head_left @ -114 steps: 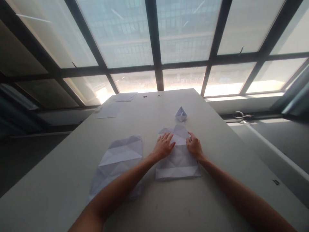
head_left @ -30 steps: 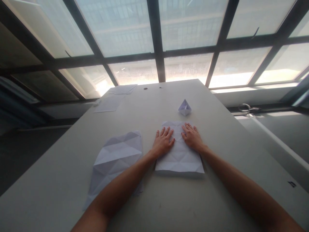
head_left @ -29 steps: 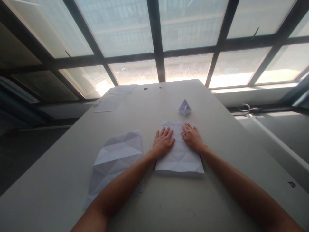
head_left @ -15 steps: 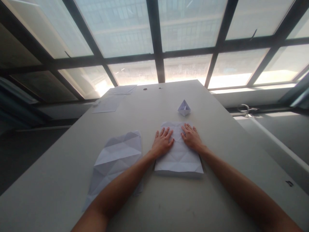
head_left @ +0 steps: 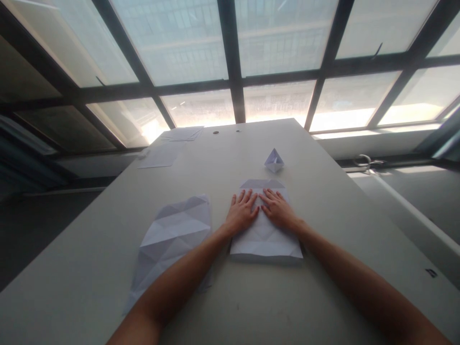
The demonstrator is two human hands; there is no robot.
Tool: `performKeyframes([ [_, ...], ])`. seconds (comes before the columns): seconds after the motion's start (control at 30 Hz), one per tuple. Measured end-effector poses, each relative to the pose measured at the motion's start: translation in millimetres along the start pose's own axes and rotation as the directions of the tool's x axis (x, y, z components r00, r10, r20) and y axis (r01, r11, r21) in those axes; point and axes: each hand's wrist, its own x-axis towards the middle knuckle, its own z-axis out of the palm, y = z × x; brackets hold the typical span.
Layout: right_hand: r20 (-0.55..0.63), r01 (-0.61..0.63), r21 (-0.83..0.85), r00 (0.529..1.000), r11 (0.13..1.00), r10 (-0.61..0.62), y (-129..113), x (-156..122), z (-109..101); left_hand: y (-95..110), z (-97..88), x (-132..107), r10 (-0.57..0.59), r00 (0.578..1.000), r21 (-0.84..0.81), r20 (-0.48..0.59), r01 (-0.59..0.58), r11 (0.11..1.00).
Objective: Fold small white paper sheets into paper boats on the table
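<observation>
A creased sheet of white paper (head_left: 268,242) lies in front of me, its near edge lifted a little off the table. My left hand (head_left: 242,210) rests flat on the upper left part of this sheet, fingers stretched out. Close beside it, my right hand (head_left: 278,210) is spread flat on the upper right part, the two thumbs nearly meeting. Beyond the sheet stands a small folded paper boat (head_left: 274,161). To the left is another creased paper sheet (head_left: 176,230), partly covered by my left forearm.
The white table (head_left: 223,167) reaches to the windows. Several plain paper sheets (head_left: 160,154) lie at its far left. A small dark object (head_left: 431,273) is at the right edge. A white pole with a ring (head_left: 362,161) stands beyond the right side.
My right hand has slid left across the paper, closer to my left hand. The left hand stays in place. The paper's far edge stands out more from under the fingers.
</observation>
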Motion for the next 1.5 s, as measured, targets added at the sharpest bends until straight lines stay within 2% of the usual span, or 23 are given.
performKeyframes([
  [0.33,-0.009,-0.146,-0.053,0.989,0.988,0.146,1,0,-1,1,-1.9,0,-0.001,1.0,-0.005,0.001,0.001,1.0],
  [0.63,-0.088,-0.335,-0.086,0.941,0.938,0.327,10,1,0,0,-0.7,0,0.002,1.0,-0.014,-0.005,-0.002,1.0],
  [0.87,-0.091,-0.344,-0.064,0.937,0.937,0.338,12,2,-1,-2,-1.5,-1,0.027,1.0,-0.049,-0.005,-0.027,0.998],
  [1.07,-0.106,-0.332,-0.05,0.939,0.942,0.326,12,1,-1,-7,-6.8,-1,0.228,0.97,-0.11,0.084,-0.218,0.97],
  [1.5,-0.104,-0.326,-0.033,0.941,0.945,0.321,11,2,-2,-11,-2.7,4,0.189,0.979,-0.197,0.069,-0.173,0.965],
])
